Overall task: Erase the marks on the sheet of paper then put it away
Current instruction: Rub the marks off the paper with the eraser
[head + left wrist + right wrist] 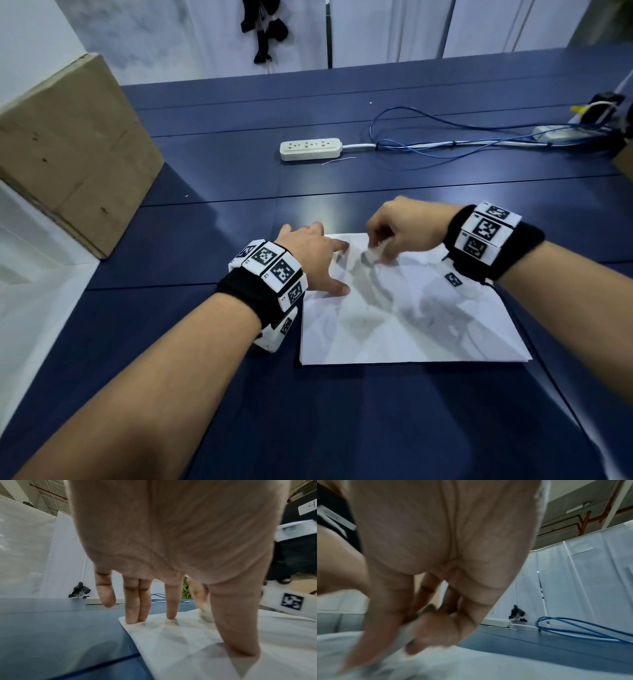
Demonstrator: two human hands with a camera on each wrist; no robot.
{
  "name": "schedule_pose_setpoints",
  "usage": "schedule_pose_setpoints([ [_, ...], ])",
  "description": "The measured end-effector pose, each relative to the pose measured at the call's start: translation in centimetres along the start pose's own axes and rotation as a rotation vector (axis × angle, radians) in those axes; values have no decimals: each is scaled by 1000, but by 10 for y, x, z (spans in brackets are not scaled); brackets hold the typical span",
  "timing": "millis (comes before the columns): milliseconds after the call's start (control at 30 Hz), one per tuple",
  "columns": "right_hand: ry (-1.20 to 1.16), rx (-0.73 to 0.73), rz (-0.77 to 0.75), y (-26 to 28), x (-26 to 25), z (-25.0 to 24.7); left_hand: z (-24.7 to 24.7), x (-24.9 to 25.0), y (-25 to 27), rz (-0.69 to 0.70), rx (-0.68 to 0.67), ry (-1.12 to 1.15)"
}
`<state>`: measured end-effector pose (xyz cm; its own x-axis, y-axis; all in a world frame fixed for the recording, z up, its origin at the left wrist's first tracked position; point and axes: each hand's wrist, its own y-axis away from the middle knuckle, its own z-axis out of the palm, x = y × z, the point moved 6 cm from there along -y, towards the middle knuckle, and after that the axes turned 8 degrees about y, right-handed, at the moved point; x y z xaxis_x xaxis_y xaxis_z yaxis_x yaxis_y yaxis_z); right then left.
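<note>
Nearest, two bare forearms reach forward over a dark blue table (342,428), each wrist wearing a black band with black-and-white coded tags. Between them lies the sheet of paper (394,335), white, flat on the table, with faint creases and grey smudged marks across its middle. Being thin and light, it would likely slide or crumple under rubbing, so it needs pinning at a corner or edge, and lifting later by an edge. The left hand (313,255) does that pinning: its fingers are straight and spread, their tips pressing the sheet's far left corner. The right hand (400,228) has its fingers curled, pinching a small whitish eraser (373,253) against the paper near the far edge; it is blurred. Farther off lie a white power strip (310,149) and a looped blue cable (445,137). A cardboard box (68,150) stands at the far left.
</note>
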<state>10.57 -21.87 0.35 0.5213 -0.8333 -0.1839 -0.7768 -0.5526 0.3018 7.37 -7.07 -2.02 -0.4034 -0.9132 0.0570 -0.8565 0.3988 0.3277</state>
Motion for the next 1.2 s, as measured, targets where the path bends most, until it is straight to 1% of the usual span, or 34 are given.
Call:
schedule_pose_setpoints([
  [67,-47,-146,-58,11,-11,15,1,-1,0,0,8,-3],
  [100,-39,-155,-67,12,-12,17,1,-1,0,0,8,-3],
  [167,14,-53,-34,3,-5,10,1,0,0,4,5,0],
  [233,29,77,52,-8,6,-5,1,0,0,1,1,6],
  [300,11,139,115,-13,15,-13,1,-1,1,-1,0,10],
  [333,8,145,114,-12,15,-13,1,-1,1,-1,3,12],
  [400,10,86,51,-4,7,-6,1,-1,1,-3,6,14],
  [500,-69,-154,-46,9,-9,16,1,-1,1,-3,-1,11],
  [533,-73,-185,-53,9,-10,18,1,-1,1,-3,-2,14],
  [567,-49,-160,-46,7,-8,15,1,0,1,-2,-1,16],
  [600,-12,-101,-25,1,-4,9,0,0,1,-4,0,18],
  [667,41,57,55,-8,6,-7,0,0,1,-8,-4,21],
  [700,35,107,91,-9,11,-13,-1,0,1,-11,-8,24],
  [733,17,128,108,-8,14,-15,-1,0,1,-11,-9,22],
  [767,-1,117,97,-6,14,-13,-1,0,0,-13,-5,16],
  [800,-17,68,66,-2,11,-8,-1,-1,0,-15,0,14],
  [900,-90,-164,-53,12,-7,15,0,-2,0,-15,5,20],
  [933,-78,-188,-68,12,-9,18,0,-2,0,-15,3,19],
  [967,-47,-163,-62,9,-8,15,0,-2,0,-16,1,19],
  [1067,23,44,57,-6,10,-6,-1,-1,1,-22,-1,20],
  [1100,23,92,87,-9,14,-11,-1,0,1,-24,-5,22],
  [1167,26,111,84,-7,16,-12,-1,0,0,-28,-13,21],
  [1200,30,73,53,-3,13,-8,0,0,0,-28,-14,21],
])
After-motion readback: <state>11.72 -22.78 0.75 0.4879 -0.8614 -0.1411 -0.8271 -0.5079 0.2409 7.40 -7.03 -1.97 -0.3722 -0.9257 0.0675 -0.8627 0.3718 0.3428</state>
